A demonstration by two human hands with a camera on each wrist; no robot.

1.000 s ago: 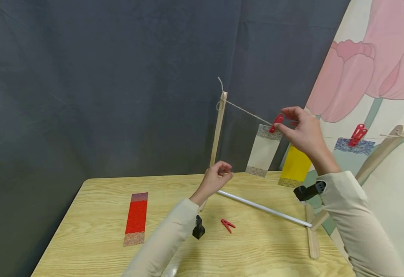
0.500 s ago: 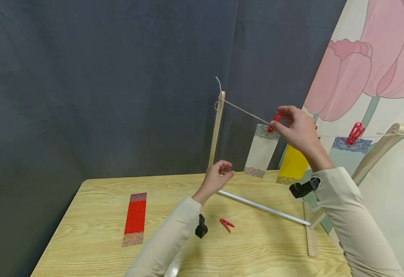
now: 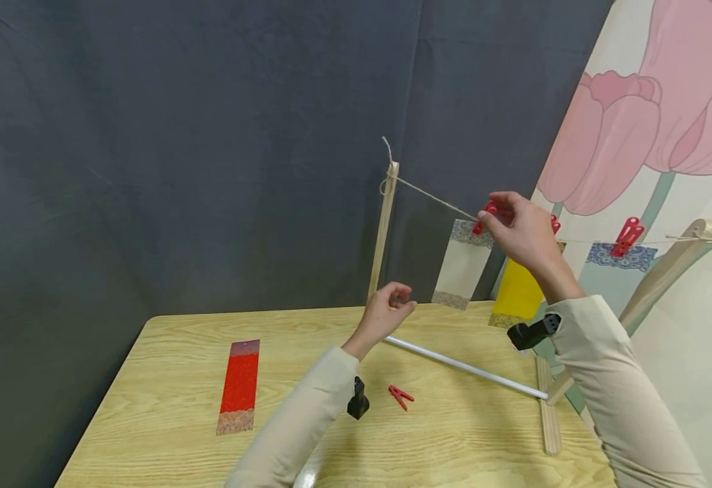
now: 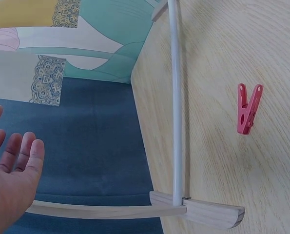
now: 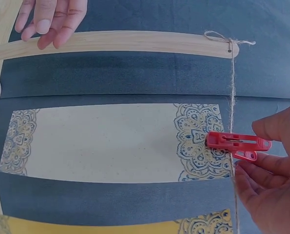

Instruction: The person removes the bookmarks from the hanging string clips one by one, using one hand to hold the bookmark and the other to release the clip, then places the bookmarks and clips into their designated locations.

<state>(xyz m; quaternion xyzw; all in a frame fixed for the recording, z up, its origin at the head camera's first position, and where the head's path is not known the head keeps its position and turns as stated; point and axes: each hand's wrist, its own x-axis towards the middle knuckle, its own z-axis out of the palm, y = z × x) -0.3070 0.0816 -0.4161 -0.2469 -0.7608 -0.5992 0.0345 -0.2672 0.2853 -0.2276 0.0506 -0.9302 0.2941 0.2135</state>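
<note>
A red clothespin (image 5: 235, 142) clamps a cream card with patterned lace ends (image 5: 106, 144) to a thin string (image 5: 232, 97). My right hand (image 3: 529, 234) is at that clothespin, its thumb and fingers bent around the handle end; contact of the thumb is hard to make out. The card hangs downward from the string. Lower and to the left, my left hand (image 3: 385, 312) hovers above the table with loosely bent fingers and nothing in them; its fingers (image 4: 24, 151) also show in the left wrist view. A loose red clothespin (image 4: 248, 109) lies on the tabletop.
A yellow card (image 3: 517, 291) and a pale blue card (image 3: 608, 278) hang further right. Wooden posts (image 3: 383, 237) at each end carry the string, joined low down by a white rod (image 3: 465, 367). A red card (image 3: 240, 386) lies on the table (image 3: 166, 373) at left.
My right hand shifts slightly left around the clothespin, uncovering the pin above the yellow card. The left hand edges a little to the right. The cards stay hung.
</note>
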